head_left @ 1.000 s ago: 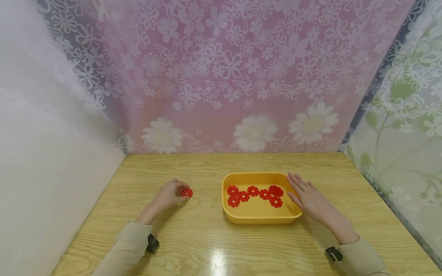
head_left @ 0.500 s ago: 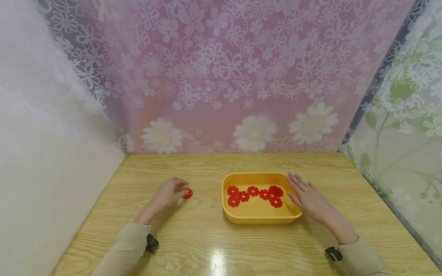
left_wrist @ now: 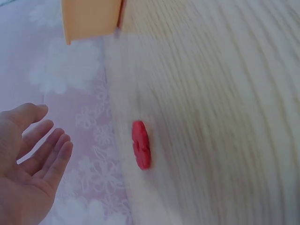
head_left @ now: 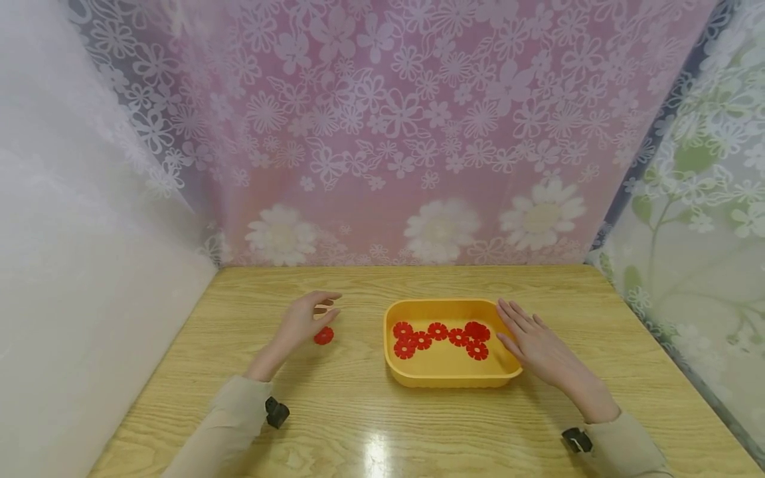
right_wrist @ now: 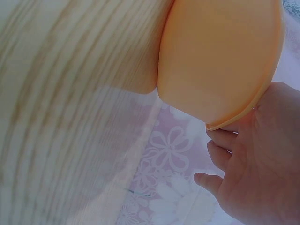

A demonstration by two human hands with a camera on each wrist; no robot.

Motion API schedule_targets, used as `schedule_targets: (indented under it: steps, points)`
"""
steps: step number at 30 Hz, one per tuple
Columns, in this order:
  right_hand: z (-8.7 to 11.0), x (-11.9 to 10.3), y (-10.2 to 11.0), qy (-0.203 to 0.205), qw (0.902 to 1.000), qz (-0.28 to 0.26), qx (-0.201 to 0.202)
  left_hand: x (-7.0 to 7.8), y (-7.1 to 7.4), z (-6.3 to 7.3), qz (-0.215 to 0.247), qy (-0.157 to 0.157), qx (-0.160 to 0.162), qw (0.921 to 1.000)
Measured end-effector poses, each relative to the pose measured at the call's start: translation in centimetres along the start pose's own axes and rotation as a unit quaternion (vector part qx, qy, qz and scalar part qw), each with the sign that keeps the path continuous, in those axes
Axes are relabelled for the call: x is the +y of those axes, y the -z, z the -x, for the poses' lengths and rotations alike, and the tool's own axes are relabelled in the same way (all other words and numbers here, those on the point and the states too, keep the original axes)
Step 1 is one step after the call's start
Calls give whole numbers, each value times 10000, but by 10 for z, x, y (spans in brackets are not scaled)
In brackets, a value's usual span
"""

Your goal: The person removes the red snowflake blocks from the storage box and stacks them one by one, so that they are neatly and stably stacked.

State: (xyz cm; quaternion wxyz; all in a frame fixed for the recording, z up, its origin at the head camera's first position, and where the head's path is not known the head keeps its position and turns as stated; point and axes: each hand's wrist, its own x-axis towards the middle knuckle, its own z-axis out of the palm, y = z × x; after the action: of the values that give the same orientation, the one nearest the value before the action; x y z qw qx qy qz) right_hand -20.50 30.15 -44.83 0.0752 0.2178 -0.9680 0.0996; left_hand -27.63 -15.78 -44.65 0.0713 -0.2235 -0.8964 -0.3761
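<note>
My left hand (head_left: 303, 318) hovers over the table with fingers extended and holds nothing. Just below its thumb, a red notched plastic disc (head_left: 324, 336) with a flower-like outline lies on the wood. The left wrist view shows that disc (left_wrist: 141, 145) nearly edge-on, apart from the left hand (left_wrist: 35, 164). My right hand (head_left: 540, 348) rests on the right edge of a yellow plastic tray (head_left: 454, 382), fingers fairly straight and thumb over the inside. From the right wrist, the right hand (right_wrist: 258, 154) touches the tray's rim (right_wrist: 239, 117).
Several more red notched discs (head_left: 437, 331) lie in the tray, some overlapping at its left and right. The wooden table (head_left: 358, 425) ends at a pink floral curtain (head_left: 382, 133) behind. Pale sheets flank it on the left (head_left: 89, 232) and right (head_left: 699, 265).
My left hand has let go of the red disc, leaving it on the table, and has lifted up and away with its fingers spreading. My right hand and the tray have not moved.
</note>
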Motion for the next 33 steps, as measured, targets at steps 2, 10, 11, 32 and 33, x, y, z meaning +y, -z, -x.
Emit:
schedule_targets:
  steps: [2, 10, 11, 32, 33]
  points:
    - [0, 0, 1, -32, 10000, 14, -91, 7, -3, -3, 47, -69, 9, 10000]
    - [0, -1, 1, -10, 10000, 69, -57, 30, -20, -19, 370, -226, -105, 9990]
    - [0, -1, 0, 1, 10000, 79, -29, 32, -23, -21, 389, -283, -113, 9988]
    - [-1, -2, 0, -43, 9998, 167, -78, 84, -78, -60, 246, -1010, -1217, 9871]
    - [-1, -2, 0, -45, 9998, 179, -85, 85, -80, -60, 189, -1043, -1284, 9860]
